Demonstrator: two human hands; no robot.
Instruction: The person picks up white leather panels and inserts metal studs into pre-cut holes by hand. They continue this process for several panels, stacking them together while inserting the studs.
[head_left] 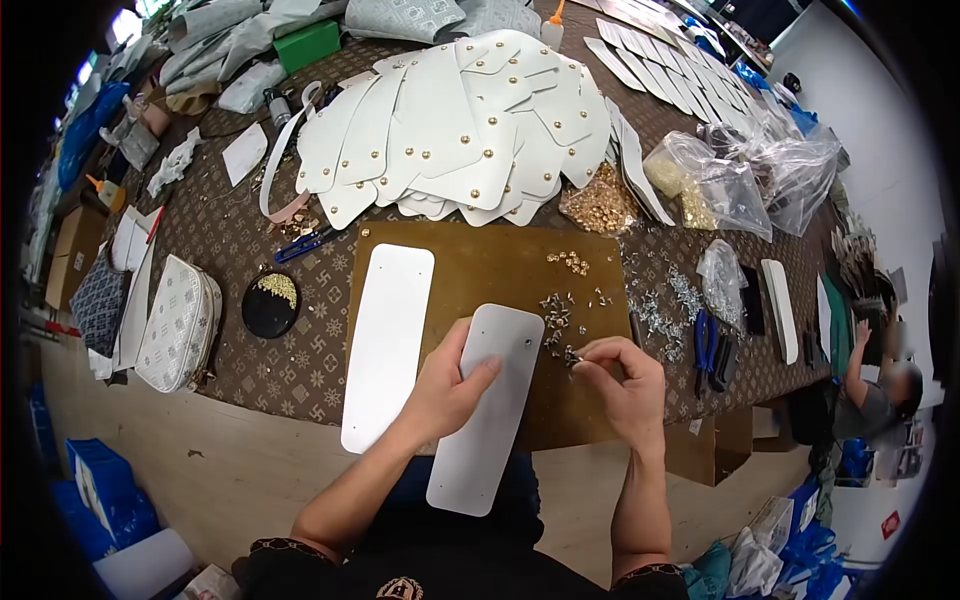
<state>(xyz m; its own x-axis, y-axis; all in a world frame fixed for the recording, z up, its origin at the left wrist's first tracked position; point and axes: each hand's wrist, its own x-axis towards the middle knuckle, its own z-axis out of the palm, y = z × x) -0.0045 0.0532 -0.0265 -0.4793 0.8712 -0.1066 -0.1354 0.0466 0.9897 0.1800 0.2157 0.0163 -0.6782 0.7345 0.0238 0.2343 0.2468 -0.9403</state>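
Observation:
My left hand (447, 388) grips a long white leather panel (490, 420) with rounded corners, thumb on top, its near end hanging over the table edge. My right hand (620, 385) pinches a small metal screw (570, 356) at the panel's right edge, fingers closed on it. Both rest over a brown work board (480, 270). A second white panel (388, 345) lies flat on the board to the left. Small silver screws (556, 308) and gold rivets (574, 262) are scattered on the board just beyond my right hand.
A fanned stack of riveted white panels (460, 130) fills the table's middle. Bags of hardware (715, 185) and blue pliers (705, 340) lie right. A black dish of gold studs (270, 303) and a patterned pouch (178, 322) sit left. Another person (880, 395) is at far right.

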